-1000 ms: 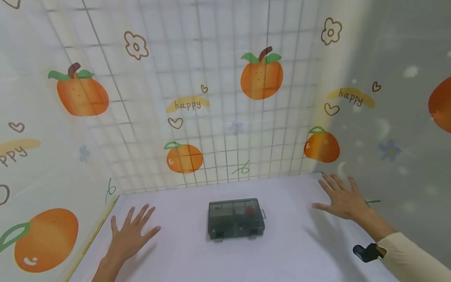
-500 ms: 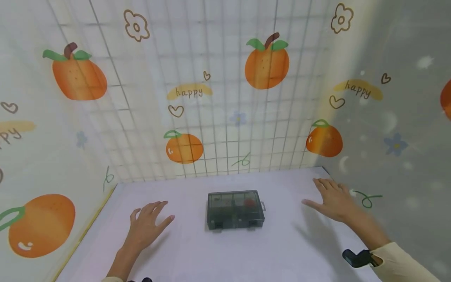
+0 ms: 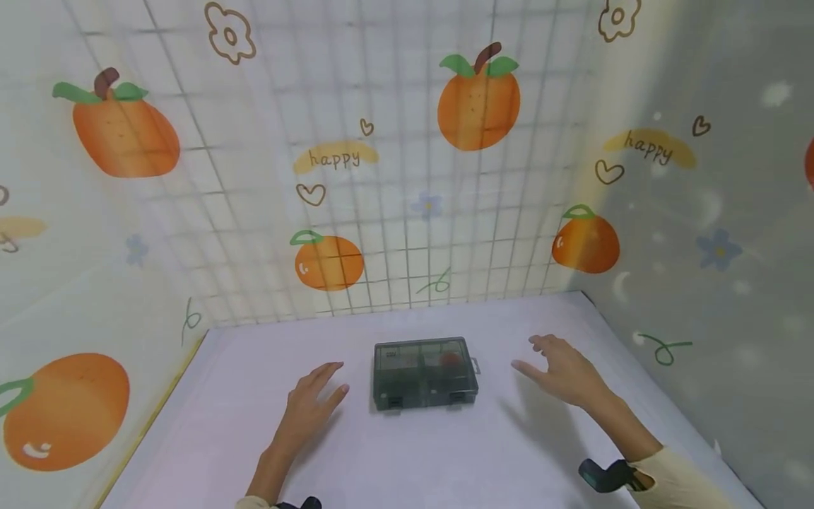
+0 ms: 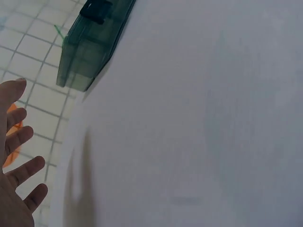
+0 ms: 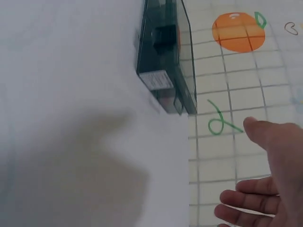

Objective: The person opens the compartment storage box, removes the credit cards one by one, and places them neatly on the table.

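A dark translucent green plastic box [image 3: 422, 375] with a lid, two front latches and a small side loop lies flat on the white table. Something red shows through the right part of its lid. To its left, my left hand [image 3: 307, 406] is held with fingers loosely extended, apart from the box. My right hand [image 3: 566, 373] is on the other side, thumb and fingers spread apart, also away from the box. The left wrist view shows one end of the box [image 4: 87, 52] beyond the thumb. A white label on the box [image 5: 165, 61] appears in the right wrist view.
A white cloth-like table [image 3: 420, 459] carries the box. Around it hang printed curtains [image 3: 394, 212] with oranges, hearts and a grid, meeting the table's back and side edges. A dark wrist device [image 3: 607, 476] sits by the right sleeve.
Both hands have moved inward toward the box, the left one rightward and the right one leftward. Their spread fingers have relaxed. The box stays put on the table while the view tilts slightly.
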A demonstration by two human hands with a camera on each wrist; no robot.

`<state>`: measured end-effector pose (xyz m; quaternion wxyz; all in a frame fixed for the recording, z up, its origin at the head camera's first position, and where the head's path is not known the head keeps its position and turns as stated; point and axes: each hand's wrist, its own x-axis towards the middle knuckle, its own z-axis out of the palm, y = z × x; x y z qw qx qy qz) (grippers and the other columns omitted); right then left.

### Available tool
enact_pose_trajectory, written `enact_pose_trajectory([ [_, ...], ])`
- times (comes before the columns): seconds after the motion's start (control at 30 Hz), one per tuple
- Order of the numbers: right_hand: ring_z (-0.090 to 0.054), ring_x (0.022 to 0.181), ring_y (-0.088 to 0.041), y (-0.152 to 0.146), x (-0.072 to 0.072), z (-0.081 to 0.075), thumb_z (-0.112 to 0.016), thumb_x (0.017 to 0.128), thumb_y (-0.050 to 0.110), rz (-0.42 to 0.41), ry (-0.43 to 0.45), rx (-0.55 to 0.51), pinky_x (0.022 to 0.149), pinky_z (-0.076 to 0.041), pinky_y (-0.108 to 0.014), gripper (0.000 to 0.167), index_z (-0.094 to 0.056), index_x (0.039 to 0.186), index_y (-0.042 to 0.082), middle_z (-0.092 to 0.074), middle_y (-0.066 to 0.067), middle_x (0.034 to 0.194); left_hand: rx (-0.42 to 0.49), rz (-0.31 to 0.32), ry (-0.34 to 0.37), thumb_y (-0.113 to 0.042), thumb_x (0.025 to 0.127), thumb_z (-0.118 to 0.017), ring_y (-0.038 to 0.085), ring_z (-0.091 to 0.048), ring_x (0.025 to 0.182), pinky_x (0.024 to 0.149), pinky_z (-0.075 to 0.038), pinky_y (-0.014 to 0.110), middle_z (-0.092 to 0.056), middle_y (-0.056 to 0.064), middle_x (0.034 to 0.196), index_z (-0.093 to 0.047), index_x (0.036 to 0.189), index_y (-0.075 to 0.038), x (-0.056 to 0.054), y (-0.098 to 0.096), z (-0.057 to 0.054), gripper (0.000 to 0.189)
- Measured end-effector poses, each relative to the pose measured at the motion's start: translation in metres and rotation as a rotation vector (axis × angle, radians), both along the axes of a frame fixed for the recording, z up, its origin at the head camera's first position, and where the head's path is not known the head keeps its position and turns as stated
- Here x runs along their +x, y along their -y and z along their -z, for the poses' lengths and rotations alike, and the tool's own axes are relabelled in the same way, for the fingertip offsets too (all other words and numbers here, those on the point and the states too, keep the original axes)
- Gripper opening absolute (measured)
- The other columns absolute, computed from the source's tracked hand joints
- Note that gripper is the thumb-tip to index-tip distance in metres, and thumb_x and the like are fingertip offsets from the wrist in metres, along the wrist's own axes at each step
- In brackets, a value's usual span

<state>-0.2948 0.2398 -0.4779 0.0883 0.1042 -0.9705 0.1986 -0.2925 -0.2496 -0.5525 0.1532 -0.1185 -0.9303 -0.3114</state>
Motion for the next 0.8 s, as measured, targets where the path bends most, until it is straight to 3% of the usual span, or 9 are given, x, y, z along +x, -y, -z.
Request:
enact_pose_trajectory([
  [0.1, -0.063, 0.096, -0.028, 0.013, -0.001, 0.003, -0.065, 0.09, 0.06, 0.013, 0.036, -0.063, 0.075, -0.056, -0.045, 0.072, -0.062, 0.129, 0.0, -0.068, -0.013, 0.109, 0.067, 0.02, 0.004, -0.055, 0.096, -0.059, 0.037, -0.043, 0.135, 0.106, -0.029, 0.067, -0.049, 0.003, 0.149, -0.054, 0.145, -0.025, -0.005, -0.008, 0.007, 0.057],
  [0.27, -0.06, 0.082, -0.018, 0.036, -0.002, 0.012, -0.068, 0.09, 0.055, 0.021, 0.094, -0.148, 0.066, -0.052, -0.033, 0.059, -0.069, 0.117, 0.002, -0.067, -0.003, 0.094, 0.159, 0.034, 0.019, -0.055, 0.096, -0.06, 0.032, -0.038, 0.14, 0.108, -0.025, 0.067, -0.046, 0.001, 0.152, -0.053, 0.146, -0.029, -0.012, -0.02, 0.015, 0.057],
  [0.53, -0.06, 0.078, -0.013, 0.056, 0.001, 0.036, -0.068, 0.091, 0.054, 0.025, 0.113, -0.223, 0.069, -0.053, -0.036, 0.045, -0.075, 0.097, 0.01, -0.068, 0.004, 0.084, 0.233, 0.081, 0.065, -0.056, 0.096, -0.059, 0.028, -0.035, 0.142, 0.11, -0.023, 0.066, -0.042, -0.01, 0.155, -0.05, 0.148, -0.033, -0.014, -0.039, 0.022, 0.057],
  [0.67, -0.062, 0.074, -0.015, 0.062, 0.007, 0.042, -0.065, 0.093, 0.055, 0.074, 0.207, -0.304, 0.068, -0.053, -0.037, 0.047, -0.076, 0.092, 0.01, -0.069, 0.003, 0.077, 0.279, 0.099, 0.071, -0.056, 0.096, -0.059, 0.026, -0.035, 0.142, 0.11, -0.022, 0.066, -0.041, -0.01, 0.156, -0.048, 0.149, -0.035, -0.016, -0.05, 0.025, 0.058],
  [0.8, -0.063, 0.063, -0.016, 0.072, 0.011, 0.05, -0.065, 0.093, 0.053, 0.085, 0.33, -0.487, 0.06, -0.053, -0.031, 0.049, -0.075, 0.086, 0.005, -0.067, -0.001, 0.067, 0.271, 0.097, 0.044, -0.054, 0.097, -0.059, 0.028, -0.037, 0.14, 0.108, -0.022, 0.067, -0.043, -0.007, 0.155, -0.047, 0.15, -0.035, -0.017, -0.057, 0.028, 0.058],
])
